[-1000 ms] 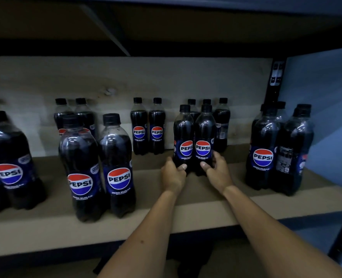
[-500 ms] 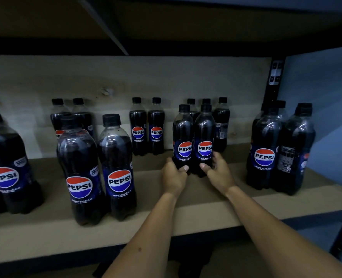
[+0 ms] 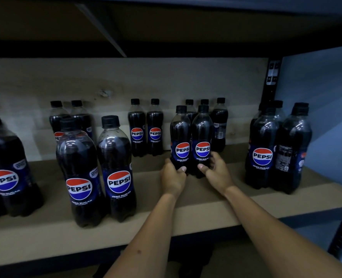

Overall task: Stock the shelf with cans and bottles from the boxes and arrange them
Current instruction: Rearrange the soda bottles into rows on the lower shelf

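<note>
I am lining up bottles. My left hand [image 3: 173, 177] grips one dark plastic Pepsi bottle [image 3: 180, 140], my right hand [image 3: 218, 173] grips its twin [image 3: 202, 140], both standing mid-shelf. Next, I think, slide them back gently. The brown wooden shelf [image 3: 186, 213] has bare room in front.

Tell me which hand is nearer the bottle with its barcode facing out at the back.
Right. The right hand sits just below and in front of that bottle; the left hand lies farther left.

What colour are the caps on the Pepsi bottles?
Black, seen in the head view, for example on the front Pepsi bottle's cap.
</note>
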Demonstrator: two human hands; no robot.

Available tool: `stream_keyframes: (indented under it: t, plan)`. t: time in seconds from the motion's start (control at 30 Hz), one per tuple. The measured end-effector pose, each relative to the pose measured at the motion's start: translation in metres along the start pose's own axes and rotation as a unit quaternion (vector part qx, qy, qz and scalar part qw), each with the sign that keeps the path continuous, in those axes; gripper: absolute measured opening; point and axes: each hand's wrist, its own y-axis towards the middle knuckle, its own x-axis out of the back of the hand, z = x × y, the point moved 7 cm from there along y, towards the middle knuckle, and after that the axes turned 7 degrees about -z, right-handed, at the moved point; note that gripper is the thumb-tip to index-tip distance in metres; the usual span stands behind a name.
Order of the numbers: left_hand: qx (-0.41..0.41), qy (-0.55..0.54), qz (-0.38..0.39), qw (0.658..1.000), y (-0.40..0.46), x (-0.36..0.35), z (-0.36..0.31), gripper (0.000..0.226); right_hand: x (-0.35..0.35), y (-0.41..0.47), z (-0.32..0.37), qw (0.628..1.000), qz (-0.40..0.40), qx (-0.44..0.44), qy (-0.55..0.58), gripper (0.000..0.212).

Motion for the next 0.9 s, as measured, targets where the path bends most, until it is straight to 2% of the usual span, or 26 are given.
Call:
stream_keyframes:
  t: [0.53,0.67,0.73,0.8,0.87,0.9]
  plan:
    - [0.019,-0.015,-0.007,1.0,-0.002,0.002,0.001,0.027,0.001,-0.006,0.008,0.999,0.014,-0.009,-0.032,0.05]
    - [0.02,-0.01,-0.003,1.0,-0.003,0.002,-0.001,0.032,0.002,-0.007,0.007,0.998,0.012,-0.018,-0.051,0.055]
    - [0.005,0.005,-0.024,1.0,-0.006,0.006,-0.006,0.042,0.004,-0.01,0.004,0.998,-0.008,-0.044,-0.053,0.064]
    - [-0.036,0.034,-0.086,0.995,-0.014,0.017,-0.015,0.053,0.015,-0.021,0.005,0.994,-0.041,-0.077,-0.071,0.066]
    - [-0.093,0.045,-0.135,0.985,-0.027,0.024,-0.028,0.05,0.036,-0.038,0.008,0.989,-0.066,-0.103,-0.085,0.056]
    - [-0.107,0.045,-0.127,0.985,-0.035,0.022,-0.034,0.045,0.05,-0.048,0.013,0.987,-0.069,-0.103,-0.099,0.046]
